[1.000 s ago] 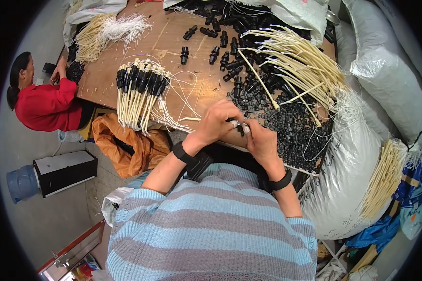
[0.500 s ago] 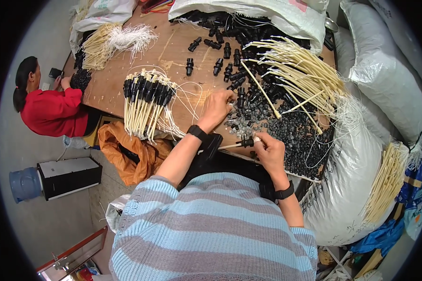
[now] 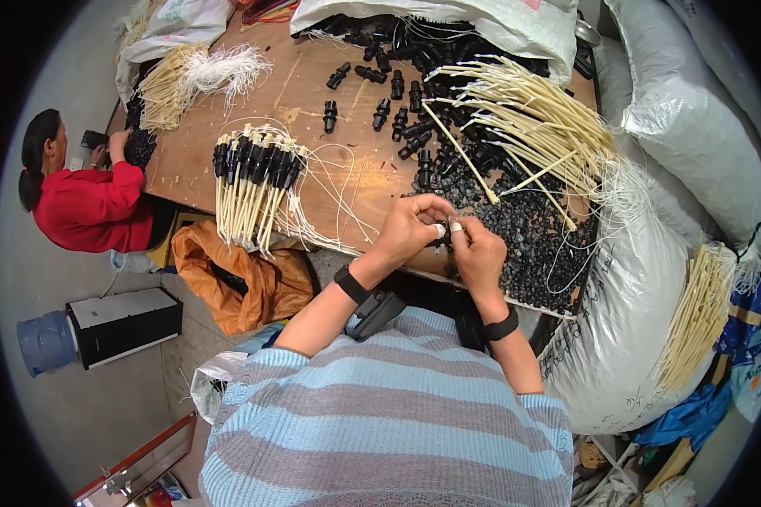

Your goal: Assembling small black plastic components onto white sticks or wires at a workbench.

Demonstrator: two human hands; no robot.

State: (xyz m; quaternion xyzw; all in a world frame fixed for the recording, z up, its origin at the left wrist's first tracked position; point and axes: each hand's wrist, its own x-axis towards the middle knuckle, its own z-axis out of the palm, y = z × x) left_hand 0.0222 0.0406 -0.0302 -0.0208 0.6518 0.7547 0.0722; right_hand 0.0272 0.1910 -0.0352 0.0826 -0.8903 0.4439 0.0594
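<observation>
At the table's near edge my two hands meet, fingertips almost touching. My left hand [image 3: 413,228] is closed in a pinch; what it holds is too small to make out. My right hand [image 3: 479,255] is closed too, with a pale wrap on a fingertip, and grips a black plastic fitting [image 3: 439,242], mostly hidden between the hands. Just beyond them spreads a heap of small dark and grey pieces [image 3: 528,245]. Loose black fittings [image 3: 381,114] lie farther back. Left of my hands rests a bundle of cream tubes with black fittings [image 3: 255,182] and white cords.
Cream tubes with white strings [image 3: 541,127] lie across the heap. Another tube bundle [image 3: 165,89] sits far left on the wooden table [image 3: 304,84]. White sacks [image 3: 630,329] crowd the right. A person in red [image 3: 89,203] sits left, near an orange sack [image 3: 241,283].
My left hand has come from the heap's left edge toward me, to my right hand. The fitting and its tube, plainly seen in my right hand before, are now largely covered.
</observation>
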